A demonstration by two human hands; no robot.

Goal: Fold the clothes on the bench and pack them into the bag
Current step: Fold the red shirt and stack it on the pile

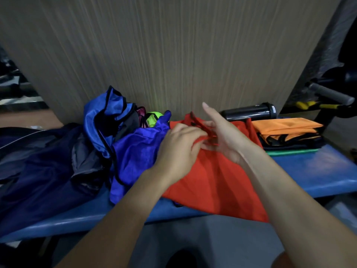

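Red garment [212,176], orange folded pile [286,130], royal-blue clothes [135,151] — black-trimmed — on blue bench [318,171].
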